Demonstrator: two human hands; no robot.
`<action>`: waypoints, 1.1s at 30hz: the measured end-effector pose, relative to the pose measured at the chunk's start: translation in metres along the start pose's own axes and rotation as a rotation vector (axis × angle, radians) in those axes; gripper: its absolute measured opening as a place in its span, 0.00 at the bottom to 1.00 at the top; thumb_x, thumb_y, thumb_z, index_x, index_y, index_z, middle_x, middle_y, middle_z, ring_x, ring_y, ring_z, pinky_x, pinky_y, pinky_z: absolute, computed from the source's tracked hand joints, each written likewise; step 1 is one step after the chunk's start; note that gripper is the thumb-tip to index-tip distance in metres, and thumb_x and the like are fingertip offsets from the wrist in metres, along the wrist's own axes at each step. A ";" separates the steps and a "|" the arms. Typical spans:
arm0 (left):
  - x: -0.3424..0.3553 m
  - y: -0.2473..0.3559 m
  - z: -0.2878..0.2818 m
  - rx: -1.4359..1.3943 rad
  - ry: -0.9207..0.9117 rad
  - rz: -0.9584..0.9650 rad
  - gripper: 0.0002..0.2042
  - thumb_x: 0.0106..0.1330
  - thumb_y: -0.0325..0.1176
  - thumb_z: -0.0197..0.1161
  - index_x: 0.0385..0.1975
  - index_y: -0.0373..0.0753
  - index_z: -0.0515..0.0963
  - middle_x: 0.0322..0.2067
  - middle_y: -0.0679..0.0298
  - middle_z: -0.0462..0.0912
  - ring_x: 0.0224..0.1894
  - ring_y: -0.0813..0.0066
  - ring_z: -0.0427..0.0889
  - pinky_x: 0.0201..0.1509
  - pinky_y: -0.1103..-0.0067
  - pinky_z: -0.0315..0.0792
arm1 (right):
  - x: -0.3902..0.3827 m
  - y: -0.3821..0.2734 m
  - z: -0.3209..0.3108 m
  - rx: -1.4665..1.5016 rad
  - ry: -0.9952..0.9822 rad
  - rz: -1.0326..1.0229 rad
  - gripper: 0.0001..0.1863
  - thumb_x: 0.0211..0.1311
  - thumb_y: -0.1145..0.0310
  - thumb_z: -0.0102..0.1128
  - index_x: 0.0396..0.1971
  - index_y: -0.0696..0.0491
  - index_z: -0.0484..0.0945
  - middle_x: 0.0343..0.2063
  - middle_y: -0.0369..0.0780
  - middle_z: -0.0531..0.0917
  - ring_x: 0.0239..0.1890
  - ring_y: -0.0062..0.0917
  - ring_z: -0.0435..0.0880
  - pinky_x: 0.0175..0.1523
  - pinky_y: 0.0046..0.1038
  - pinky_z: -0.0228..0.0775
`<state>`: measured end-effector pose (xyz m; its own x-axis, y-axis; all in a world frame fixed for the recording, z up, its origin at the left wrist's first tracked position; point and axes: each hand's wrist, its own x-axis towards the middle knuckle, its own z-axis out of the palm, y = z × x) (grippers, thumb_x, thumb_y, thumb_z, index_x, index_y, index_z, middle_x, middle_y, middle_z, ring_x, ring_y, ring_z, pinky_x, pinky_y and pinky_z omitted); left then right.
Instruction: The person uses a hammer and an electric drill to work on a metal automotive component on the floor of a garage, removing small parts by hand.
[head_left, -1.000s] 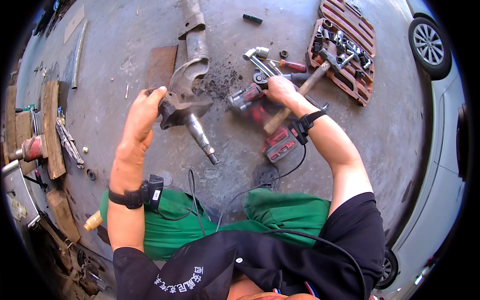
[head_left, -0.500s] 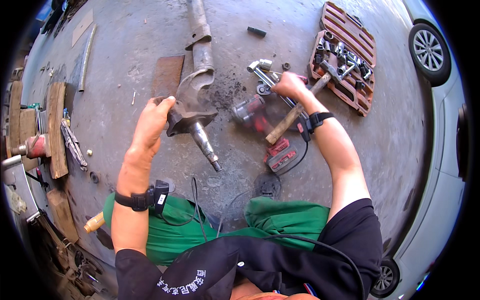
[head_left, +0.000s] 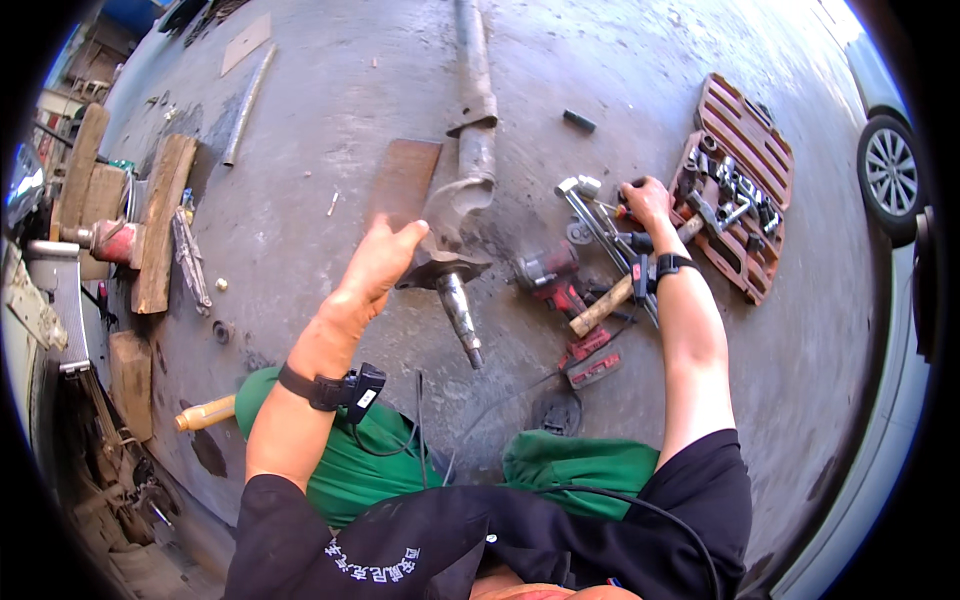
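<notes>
A long grey axle (head_left: 477, 150) lies pointing away from me, with a flange plate and a bare metal spindle (head_left: 459, 318) at its near end. My left hand (head_left: 382, 262) grips the axle beside the flange, thumb on top and fingers mostly hidden. Over to the right, my right hand (head_left: 648, 202) is closed at the red handle of a thin tool that looks like a screwdriver (head_left: 621, 212). Under and beside that wrist lie long chrome wrenches (head_left: 598, 228), a wooden-handled hammer (head_left: 602, 306) and a red-and-black cordless impact wrench (head_left: 562, 290).
An open brown socket case (head_left: 745, 130) full of sockets lies on the right, near a parked car (head_left: 885, 300). A rusty plate (head_left: 408, 170) and a black socket (head_left: 579, 121) rest on the floor. Wooden blocks (head_left: 165, 225) and a red jack (head_left: 118, 243) stand left.
My right hand has moved from above the chrome wrenches to the red-handled tool nearer the case. The left hand stays on the axle. The whole view has shifted, and the impact wrench looks still now.
</notes>
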<state>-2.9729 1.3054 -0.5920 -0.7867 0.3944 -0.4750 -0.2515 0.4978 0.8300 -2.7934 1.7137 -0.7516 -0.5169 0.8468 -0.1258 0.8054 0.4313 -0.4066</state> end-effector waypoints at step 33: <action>0.012 -0.017 0.006 0.080 -0.022 0.073 0.19 0.59 0.31 0.63 0.47 0.25 0.75 0.40 0.57 0.82 0.43 0.72 0.80 0.50 0.77 0.73 | -0.005 -0.025 -0.023 -0.087 0.085 -0.284 0.26 0.71 0.53 0.41 0.36 0.60 0.81 0.41 0.58 0.81 0.49 0.53 0.77 0.56 0.49 0.67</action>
<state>-2.9750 1.3064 -0.6133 -0.7887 0.4483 -0.4207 -0.1473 0.5266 0.8372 -2.8046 1.7063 -0.7196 -0.7019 0.7098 0.0596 0.6555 0.6765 -0.3356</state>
